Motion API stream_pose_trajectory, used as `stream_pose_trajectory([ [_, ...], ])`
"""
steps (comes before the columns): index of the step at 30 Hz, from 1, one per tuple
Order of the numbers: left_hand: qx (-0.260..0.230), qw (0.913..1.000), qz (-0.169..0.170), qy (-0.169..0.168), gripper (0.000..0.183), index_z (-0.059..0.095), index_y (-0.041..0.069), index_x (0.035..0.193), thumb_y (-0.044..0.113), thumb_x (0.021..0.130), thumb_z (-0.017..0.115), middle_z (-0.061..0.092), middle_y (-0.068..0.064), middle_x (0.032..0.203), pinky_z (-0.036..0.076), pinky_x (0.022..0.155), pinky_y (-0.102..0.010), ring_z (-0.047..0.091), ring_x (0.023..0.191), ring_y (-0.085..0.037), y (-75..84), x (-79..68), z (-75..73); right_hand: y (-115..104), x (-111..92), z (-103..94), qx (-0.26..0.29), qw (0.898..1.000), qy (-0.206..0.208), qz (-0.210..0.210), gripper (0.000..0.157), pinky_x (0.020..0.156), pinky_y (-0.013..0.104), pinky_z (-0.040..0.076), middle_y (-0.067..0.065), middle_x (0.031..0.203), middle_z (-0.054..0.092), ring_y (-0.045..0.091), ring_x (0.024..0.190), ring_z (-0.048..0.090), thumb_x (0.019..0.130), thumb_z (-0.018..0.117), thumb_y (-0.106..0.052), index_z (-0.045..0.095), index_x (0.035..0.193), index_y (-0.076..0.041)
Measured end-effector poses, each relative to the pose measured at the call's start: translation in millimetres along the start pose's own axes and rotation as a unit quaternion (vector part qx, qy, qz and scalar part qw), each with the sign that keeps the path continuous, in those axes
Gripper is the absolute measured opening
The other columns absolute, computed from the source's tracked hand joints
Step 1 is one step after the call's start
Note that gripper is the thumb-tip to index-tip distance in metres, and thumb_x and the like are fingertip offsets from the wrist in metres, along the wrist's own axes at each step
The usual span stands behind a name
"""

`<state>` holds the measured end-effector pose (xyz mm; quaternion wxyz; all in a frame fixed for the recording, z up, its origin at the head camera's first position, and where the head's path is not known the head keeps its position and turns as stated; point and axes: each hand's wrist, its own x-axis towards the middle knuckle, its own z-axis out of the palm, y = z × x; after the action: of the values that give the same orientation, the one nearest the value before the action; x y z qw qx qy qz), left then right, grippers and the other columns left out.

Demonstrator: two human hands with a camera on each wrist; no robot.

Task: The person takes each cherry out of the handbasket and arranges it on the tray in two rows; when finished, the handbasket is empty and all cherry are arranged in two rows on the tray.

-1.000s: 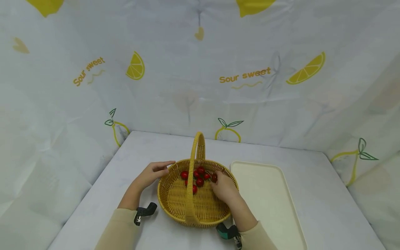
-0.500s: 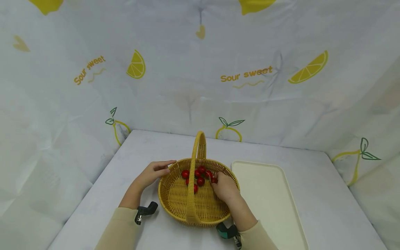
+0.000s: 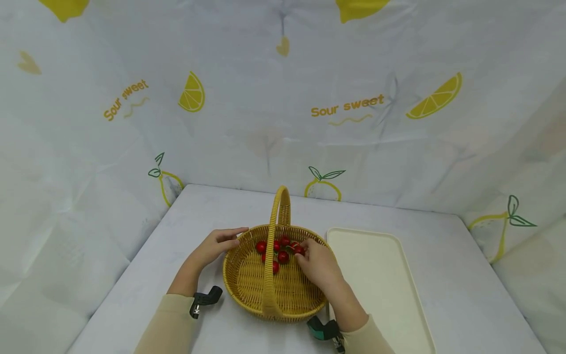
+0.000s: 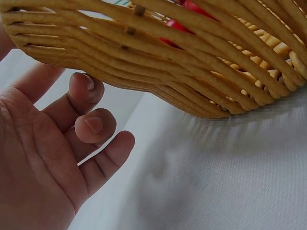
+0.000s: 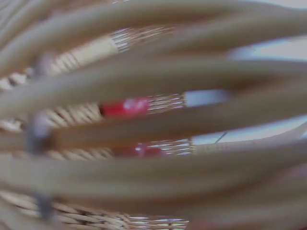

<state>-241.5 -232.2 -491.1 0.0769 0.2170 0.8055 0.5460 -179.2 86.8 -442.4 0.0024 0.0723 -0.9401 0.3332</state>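
Observation:
A yellow wicker basket (image 3: 249, 290) with a tall arched handle stands on the table with several red cherries (image 3: 283, 256) inside, towards its back. The right hand (image 3: 322, 265) reaches in over the right rim and pinches one red cherry (image 3: 299, 250) between thumb and fingers, close beside the others. At the basket's left rim is the left hand (image 3: 217, 246), its fingers relaxed against the outside. From the left wrist view, the loosely bent fingers (image 4: 96, 128) lie beside the woven wall (image 4: 144, 62). Blurred weave covers most of the right wrist view, with red cherry (image 5: 125, 107) showing through gaps.
A cream rectangular tray (image 3: 376, 280) lies flat just right of the basket, partly under the right forearm. A white cloth (image 3: 208, 206) covers the table, and a lemon-print curtain (image 3: 247, 147) hangs behind and at both sides.
Inside the basket, the right hand has shifted slightly, and the cherry at its fingertips has moved a little left. The left hand and basket have stayed in place.

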Motion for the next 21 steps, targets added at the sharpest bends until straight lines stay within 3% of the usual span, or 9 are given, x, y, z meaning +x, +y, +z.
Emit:
stream_pose_trajectory([
  [6, -0.023, 0.9997, 0.000, -0.001, 0.045, 0.060, 0.006, 0.144, 0.020, 0.101, 0.058, 0.056, -0.013, 0.147, 0.035, 0.110, -0.059, 0.046, 0.139, -0.036, 1.7, -1.2, 1.0, -6.8, -5.9, -13.0, 0.024, 1.000, 0.004, -0.014, 0.031, 0.055, 0.030, 0.040, -0.002, 0.066, 0.052, 0.012, 0.057, 0.045, 0.096, 0.069, -0.017, 0.066, 0.120, 0.002],
  [8, -0.028, 0.9996, -0.002, -0.002, 0.045, 0.060, 0.006, 0.144, 0.018, 0.100, 0.058, 0.057, -0.012, 0.147, 0.034, 0.111, -0.059, 0.046, 0.139, -0.035, 0.6, -1.2, 1.3, -9.2, -7.6, -18.1, 0.029, 0.999, 0.007, -0.016, 0.030, 0.055, 0.030, 0.039, -0.002, 0.066, 0.050, 0.012, 0.058, 0.044, 0.097, 0.069, -0.018, 0.066, 0.121, 0.000],
  [13, -0.041, 0.9991, -0.011, -0.005, 0.047, 0.061, 0.010, 0.144, 0.013, 0.097, 0.059, 0.065, -0.009, 0.133, 0.038, 0.103, -0.050, 0.053, 0.118, -0.024, -5.9, -0.1, 0.6, -12.5, -11.4, -31.3, 0.036, 0.999, 0.018, -0.019, 0.032, 0.061, 0.033, 0.045, 0.001, 0.077, 0.054, 0.016, 0.067, 0.049, 0.096, 0.071, -0.019, 0.066, 0.123, -0.002],
  [15, -0.053, 0.9985, -0.013, -0.009, 0.048, 0.061, 0.010, 0.145, 0.011, 0.097, 0.059, 0.065, -0.008, 0.133, 0.037, 0.105, -0.050, 0.053, 0.119, -0.022, -9.7, 0.1, 0.0, -12.0, -12.2, -36.0, 0.035, 0.999, 0.024, -0.023, 0.035, 0.068, 0.037, 0.050, 0.002, 0.086, 0.059, 0.017, 0.076, 0.054, 0.096, 0.071, -0.021, 0.066, 0.125, -0.002],
  [18, -0.072, 0.9972, -0.018, -0.011, 0.049, 0.060, 0.012, 0.145, 0.010, 0.096, 0.059, 0.060, -0.005, 0.144, 0.031, 0.113, -0.057, 0.050, 0.133, -0.022, -14.3, -0.1, -0.3, -9.1, -11.9, -43.1, 0.038, 0.998, 0.031, -0.025, 0.037, 0.073, 0.038, 0.053, 0.004, 0.100, 0.064, 0.018, 0.082, 0.057, 0.096, 0.072, -0.024, 0.065, 0.126, -0.003],
  [21, -0.085, 0.9962, -0.018, -0.011, 0.051, 0.059, 0.011, 0.146, 0.013, 0.096, 0.059, 0.058, -0.007, 0.147, 0.025, 0.115, -0.063, 0.045, 0.140, -0.030, -16.9, -0.9, 0.5, -3.4, -10.4, -50.0, 0.056, 0.998, 0.036, -0.021, 0.037, 0.065, 0.035, 0.052, 0.005, 0.107, 0.068, 0.017, 0.076, 0.056, 0.096, 0.071, -0.025, 0.064, 0.127, -0.006],
])
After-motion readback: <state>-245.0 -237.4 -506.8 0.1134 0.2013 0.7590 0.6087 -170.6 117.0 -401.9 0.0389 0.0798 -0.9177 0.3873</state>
